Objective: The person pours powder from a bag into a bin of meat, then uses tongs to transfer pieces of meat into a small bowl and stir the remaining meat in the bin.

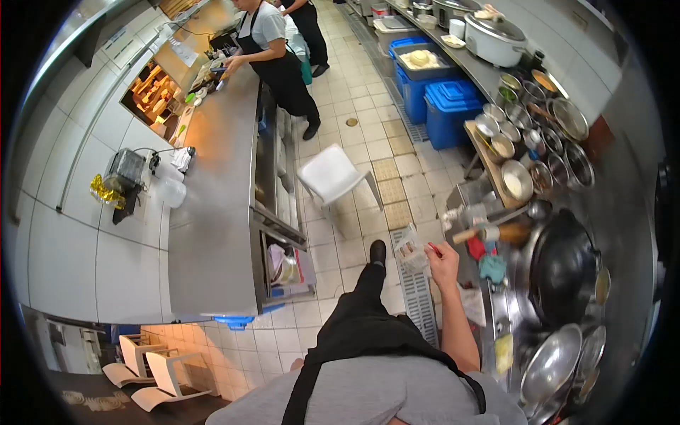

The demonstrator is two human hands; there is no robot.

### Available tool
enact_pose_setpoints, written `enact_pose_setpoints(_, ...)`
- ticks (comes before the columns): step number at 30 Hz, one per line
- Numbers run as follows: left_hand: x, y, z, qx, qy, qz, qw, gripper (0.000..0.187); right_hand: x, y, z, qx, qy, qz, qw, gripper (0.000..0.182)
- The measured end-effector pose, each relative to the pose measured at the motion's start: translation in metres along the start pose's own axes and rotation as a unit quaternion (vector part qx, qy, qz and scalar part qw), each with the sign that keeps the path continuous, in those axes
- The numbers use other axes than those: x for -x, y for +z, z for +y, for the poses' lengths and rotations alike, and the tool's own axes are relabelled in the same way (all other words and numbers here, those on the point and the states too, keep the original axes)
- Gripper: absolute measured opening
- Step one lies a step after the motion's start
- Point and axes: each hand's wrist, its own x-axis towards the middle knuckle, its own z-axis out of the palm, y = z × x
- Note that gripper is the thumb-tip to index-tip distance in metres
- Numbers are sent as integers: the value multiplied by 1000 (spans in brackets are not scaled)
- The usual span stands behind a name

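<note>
While the right hand reached forward with forearm extended, its grip pinched a small clear packet, long axis running away from the person, beside the worktop.

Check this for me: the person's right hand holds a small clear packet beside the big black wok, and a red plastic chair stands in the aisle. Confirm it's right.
One thing is wrong: the chair in the aisle is white, not red. The head view shows it. The rest stands: the right hand holds a small clear packet beside the big black wok.
</note>
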Motion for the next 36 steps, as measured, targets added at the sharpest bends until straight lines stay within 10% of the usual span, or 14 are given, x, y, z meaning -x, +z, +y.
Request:
enact_pose_setpoints(7, -207, -187, 238, -74, 13, 1, 997, 31, -191, 31, 7, 27, -8, 25, 999, 19)
enact_pose_setpoints(8, -267, -203, 265, -217, 162, 78, 960, 33, -218, 30, 9, 41, 9, 16, 999, 18)
enact_pose_setpoints(15, -284, -454, 636, -33, 297, 239, 924, 45, -396, 22, -6, 62, 24, 94, 993, 15)
enact_pose_setpoints(19, -335, -499, 748, 101, 300, 200, 927, 44, -502, 33, 20, 70, 22, 92, 993, 15)
enact_pose_setpoints(26, -422, -474, 755, 84, 78, -58, 992, 33, -721, 84, 66, 64, 11, 30, 997, 16)
enact_pose_setpoints(30, -457, -471, 740, -162, 253, -101, 948, 25, -849, 113, 54, 59, -16, 1, 998, 15)
enact_pose_setpoints(32, -492, -465, 746, -287, 460, 16, 840, 22, -926, 132, 43, 50, -28, -2, 998, 14)
enact_pose_setpoints(36, -503, -547, 814, -125, 235, -135, 954, 19, -1055, 186, 23, 29, -54, -28, 998, 13)
